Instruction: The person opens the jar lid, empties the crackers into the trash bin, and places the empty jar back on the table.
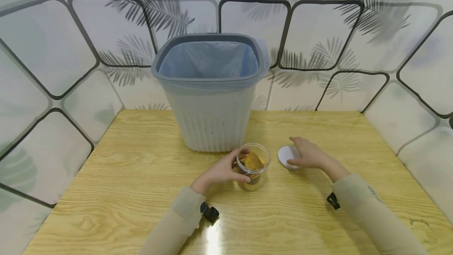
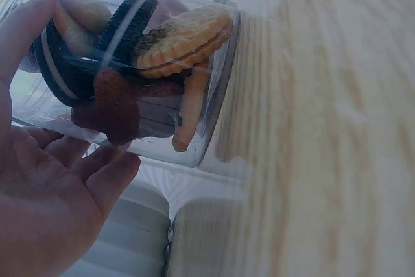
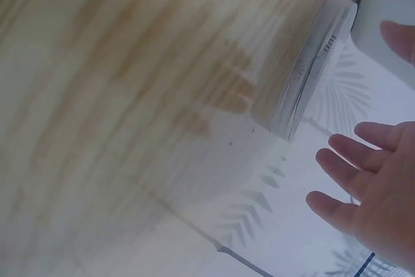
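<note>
1. The left hand (image 1: 221, 172) curls its fingers and thumb round the side of a clear round plastic jar (image 1: 253, 171), gripping it where it stands upright on the light wooden table (image 1: 134, 176), just in front of the bin.
2. In the left wrist view the same hand (image 2: 45, 205) cups the jar's wall (image 2: 214, 95); inside lie a round tan sandwich biscuit (image 2: 185, 40), a dark chocolate sandwich biscuit with white filling (image 2: 61, 72) and a reddish-brown piece (image 2: 113, 108).
3. The jar's mouth is uncovered, and the biscuits show through it from above.
4. The right hand (image 1: 308, 154) hovers with relaxed, spread fingers over a round white lid (image 1: 287, 156) that lies flat on the table just right of the jar.
5. In the right wrist view the fingers (image 3: 353, 154) are straight and apart, clear of the lid's edge (image 3: 314, 72); the head view cannot tell whether the palm touches the lid.
6. The two hands are apart, the jar and lid between them.
7. Both forearms wear beige sleeves (image 1: 368, 207), each with a small black strapped device at the wrist (image 1: 209, 211).
8. Behind the jar stands a pale grey ribbed plastic bin (image 1: 210, 117) with a darker grey rim, lined with a bluish translucent bag (image 1: 209, 60).
9. The table is enclosed by white walls patterned with dark rounded outlines and grey palm leaves (image 1: 53, 58).
</note>
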